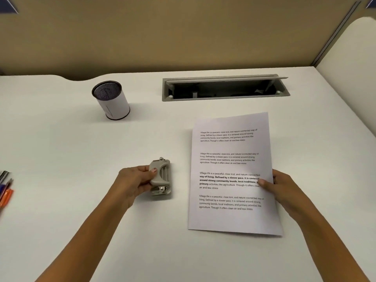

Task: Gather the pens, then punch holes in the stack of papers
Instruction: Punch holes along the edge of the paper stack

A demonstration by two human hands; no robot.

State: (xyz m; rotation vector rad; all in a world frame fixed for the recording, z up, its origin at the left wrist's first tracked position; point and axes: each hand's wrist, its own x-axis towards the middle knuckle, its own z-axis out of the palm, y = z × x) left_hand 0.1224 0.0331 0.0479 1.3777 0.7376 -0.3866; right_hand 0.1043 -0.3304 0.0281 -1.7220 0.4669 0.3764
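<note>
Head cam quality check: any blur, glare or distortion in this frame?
Head view: pens at the left edge are smeared; print on the stack of papers is sharp and legible; soft shadows beside the pen cup and hole punch, no hard glare; wide-angle bowing along the edges of the desk.

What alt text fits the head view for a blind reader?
Left hand grips a grey hole punch; right hand pinches the printed stack of papers on a white desk. Pens lie far left, away from the pen cup.
</note>
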